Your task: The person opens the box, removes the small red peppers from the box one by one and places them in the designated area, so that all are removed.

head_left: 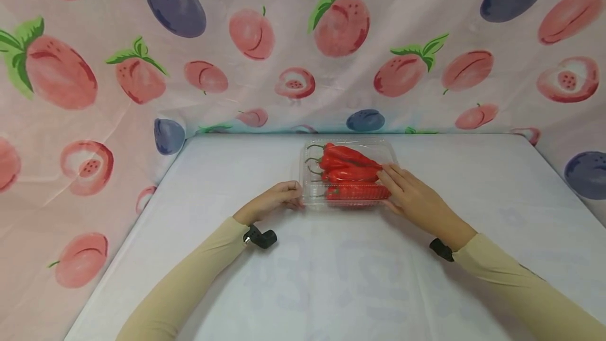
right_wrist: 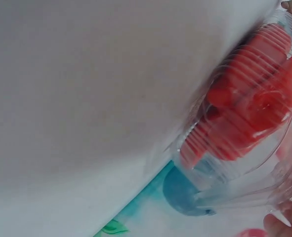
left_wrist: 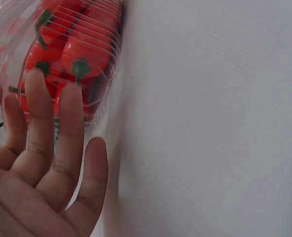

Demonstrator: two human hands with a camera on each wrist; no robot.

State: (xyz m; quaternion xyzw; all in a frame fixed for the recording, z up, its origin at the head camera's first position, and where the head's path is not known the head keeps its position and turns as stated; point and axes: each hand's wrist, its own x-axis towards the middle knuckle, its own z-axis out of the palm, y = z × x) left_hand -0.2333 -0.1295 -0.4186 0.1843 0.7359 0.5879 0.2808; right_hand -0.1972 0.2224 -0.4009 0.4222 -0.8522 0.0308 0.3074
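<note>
Peppers [head_left: 350, 170], red and green-stemmed, are seen inside a clear clamshell box [head_left: 310, 199] resting mid-worktop [head_left: 331, 278]. The box's left end is touched by the left hand [head_left: 276, 200], fingers [left_wrist: 69, 128] straight; its right side is pressed by the right hand [head_left: 412, 196], fingers extended.

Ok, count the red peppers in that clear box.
4 red peppers show in the clear box, lying side by side from far edge to near edge, stems pointing left. More may lie hidden underneath.
</note>
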